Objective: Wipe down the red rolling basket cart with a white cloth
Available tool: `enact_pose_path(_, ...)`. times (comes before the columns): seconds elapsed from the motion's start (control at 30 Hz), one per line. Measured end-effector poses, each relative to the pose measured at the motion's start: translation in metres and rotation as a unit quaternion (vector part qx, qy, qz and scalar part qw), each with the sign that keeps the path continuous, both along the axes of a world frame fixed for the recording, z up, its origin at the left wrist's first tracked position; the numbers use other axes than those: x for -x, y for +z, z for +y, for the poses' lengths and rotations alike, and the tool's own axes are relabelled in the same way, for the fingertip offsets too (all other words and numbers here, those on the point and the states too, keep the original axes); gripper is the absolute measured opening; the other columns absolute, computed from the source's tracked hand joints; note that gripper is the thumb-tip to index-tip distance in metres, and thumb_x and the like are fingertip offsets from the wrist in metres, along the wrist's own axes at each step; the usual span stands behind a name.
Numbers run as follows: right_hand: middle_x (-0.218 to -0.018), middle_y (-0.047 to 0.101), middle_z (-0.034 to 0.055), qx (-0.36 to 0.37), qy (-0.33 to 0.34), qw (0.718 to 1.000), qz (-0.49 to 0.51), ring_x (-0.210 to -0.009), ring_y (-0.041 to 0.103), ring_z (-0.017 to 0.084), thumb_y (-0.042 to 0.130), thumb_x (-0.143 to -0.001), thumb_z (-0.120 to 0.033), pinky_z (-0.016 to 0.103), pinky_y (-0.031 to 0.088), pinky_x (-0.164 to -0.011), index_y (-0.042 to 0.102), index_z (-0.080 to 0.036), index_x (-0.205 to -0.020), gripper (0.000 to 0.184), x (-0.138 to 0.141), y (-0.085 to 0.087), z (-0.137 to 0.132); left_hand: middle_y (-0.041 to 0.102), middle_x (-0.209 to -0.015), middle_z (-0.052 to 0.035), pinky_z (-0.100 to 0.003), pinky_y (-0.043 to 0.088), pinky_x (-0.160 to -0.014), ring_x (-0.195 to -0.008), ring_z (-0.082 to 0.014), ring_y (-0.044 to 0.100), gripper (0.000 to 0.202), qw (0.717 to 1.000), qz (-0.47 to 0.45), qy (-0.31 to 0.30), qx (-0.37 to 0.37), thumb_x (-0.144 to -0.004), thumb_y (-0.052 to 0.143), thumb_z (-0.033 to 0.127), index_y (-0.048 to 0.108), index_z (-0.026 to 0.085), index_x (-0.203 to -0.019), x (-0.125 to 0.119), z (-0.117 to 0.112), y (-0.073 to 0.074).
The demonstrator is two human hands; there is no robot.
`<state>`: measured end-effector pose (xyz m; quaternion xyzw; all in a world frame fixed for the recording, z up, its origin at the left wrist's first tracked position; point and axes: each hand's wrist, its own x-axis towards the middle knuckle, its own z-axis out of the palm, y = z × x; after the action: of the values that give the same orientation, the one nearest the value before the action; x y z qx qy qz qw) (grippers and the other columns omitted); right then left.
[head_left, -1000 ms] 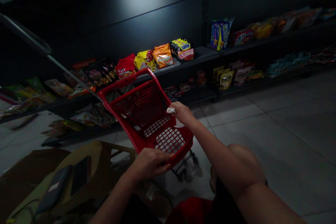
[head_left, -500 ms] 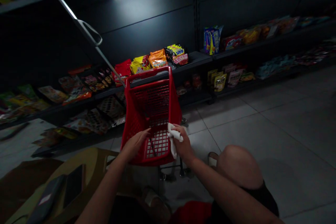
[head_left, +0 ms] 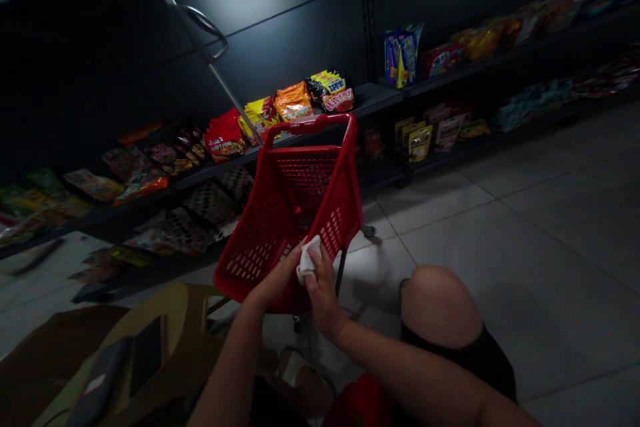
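A red plastic shopping cart basket (head_left: 253, 247) with slotted walls and a raised handle stands in front of me. Crumpled in my right hand (head_left: 324, 290) is a white cloth (head_left: 309, 259), pressed against the basket's rim on the right side. The fingers are closed around the cloth. My left hand (head_left: 281, 278) lies just left of the cloth, over the near part of the basket, with its fingers stretched out. Its fingertips come close to the cloth, and their undersides are hidden.
Shelves behind the cart hold snack bags (head_left: 293, 103). A slanting metal pole (head_left: 193, 33) rises behind the basket. To the left, a yellowish stool (head_left: 175, 307) carries two dark flat objects (head_left: 147, 353). My bent knee (head_left: 440, 303) is at right, above the tiled floor (head_left: 550, 260).
The basket has turned, its handle end swinging right. My right hand has moved left with the cloth along the rim, and my left hand has shifted right, closer to it.
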<state>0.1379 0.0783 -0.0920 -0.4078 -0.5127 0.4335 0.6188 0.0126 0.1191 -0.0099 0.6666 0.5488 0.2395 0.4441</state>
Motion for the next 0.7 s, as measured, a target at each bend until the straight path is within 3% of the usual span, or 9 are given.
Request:
enact_pose_path(0.07,-0.149,0.041,0.0041,-0.016,0.015,0.999,-0.030,-0.141,0.035,0.025,0.056,-0.082,-0.015,0.048,0.029,-0.118,0.062,-0.034,-0.125,0.046,0.002,-0.003,-0.019,0.044,-0.153,-0.0040,-0.042,0.029,-0.120,-0.144,-0.0210,0.037,0.065,1.000,0.019,0.019,-0.003,-0.097,0.024,0.059,0.043,0.023,-0.148,0.000,0.001,-0.005)
enact_pose_path(0.17,-0.127,0.054,0.0054,-0.028,0.027,0.999,-0.034,-0.126,0.050,0.025,0.058,-0.073,-0.007,0.043,0.039,-0.110,0.073,-0.031,-0.100,0.039,-0.006,-0.002,-0.014,0.051,-0.148,-0.0059,-0.040,0.031,-0.119,-0.141,-0.0214,0.042,0.070,0.996,0.089,0.024,-0.004,-0.095,0.023,0.064,0.051,0.021,-0.143,0.004,0.002,-0.012)
enact_pose_path(0.3,-0.116,0.058,0.0039,-0.042,-0.016,0.999,-0.021,-0.116,0.055,0.022,0.061,-0.072,-0.008,0.037,0.041,-0.105,0.075,-0.029,-0.093,0.033,-0.024,0.014,0.037,0.056,-0.143,-0.0098,-0.042,0.030,-0.118,-0.138,-0.0247,0.046,0.077,0.995,0.094,0.019,-0.001,-0.093,0.024,0.067,0.054,0.014,-0.139,0.004,0.006,-0.008)
enact_pose_path(0.4,-0.118,0.057,0.0041,-0.003,-0.096,0.995,-0.008,-0.116,0.054,0.021,0.058,-0.071,-0.009,0.035,0.040,-0.106,0.074,-0.026,-0.096,0.033,-0.043,0.026,0.088,0.063,-0.135,-0.0049,-0.045,0.037,-0.114,-0.134,-0.0249,0.051,0.073,0.999,0.032,0.017,0.039,-0.095,0.022,0.066,0.051,0.019,-0.142,-0.006,0.007,0.000)
enact_pose_path(0.53,-0.113,0.058,0.0063,0.024,-0.144,0.989,0.008,-0.106,0.057,0.020,0.056,-0.074,-0.013,0.034,0.044,-0.099,0.070,-0.021,-0.101,0.031,-0.065,0.038,0.144,0.070,-0.124,-0.0044,-0.045,0.045,-0.107,-0.127,-0.0253,0.057,0.071,0.996,-0.038,0.027,0.073,-0.095,0.023,0.065,0.048,0.022,-0.145,-0.022,0.007,0.001)
enact_pose_path(0.63,-0.115,0.056,0.0086,0.022,-0.146,0.989,0.003,-0.106,0.056,0.021,0.057,-0.078,-0.019,0.035,0.044,-0.098,0.064,-0.018,-0.109,0.032,-0.061,0.041,0.143,0.069,-0.127,-0.0062,-0.043,0.047,-0.105,-0.125,-0.0241,0.059,0.074,0.995,-0.046,0.039,0.074,-0.094,0.019,0.068,0.046,0.021,-0.146,-0.028,0.012,-0.006)
enact_pose_path(0.7,-0.117,0.054,0.0092,0.016,-0.117,0.993,-0.006,-0.110,0.054,0.021,0.058,-0.080,-0.022,0.036,0.043,-0.101,0.061,-0.019,-0.112,0.033,-0.048,0.036,0.114,0.067,-0.129,-0.0083,-0.042,0.048,-0.104,-0.121,-0.0239,0.061,0.079,0.997,-0.009,0.043,0.056,-0.093,0.018,0.070,0.046,0.018,-0.146,-0.029,0.017,-0.010)
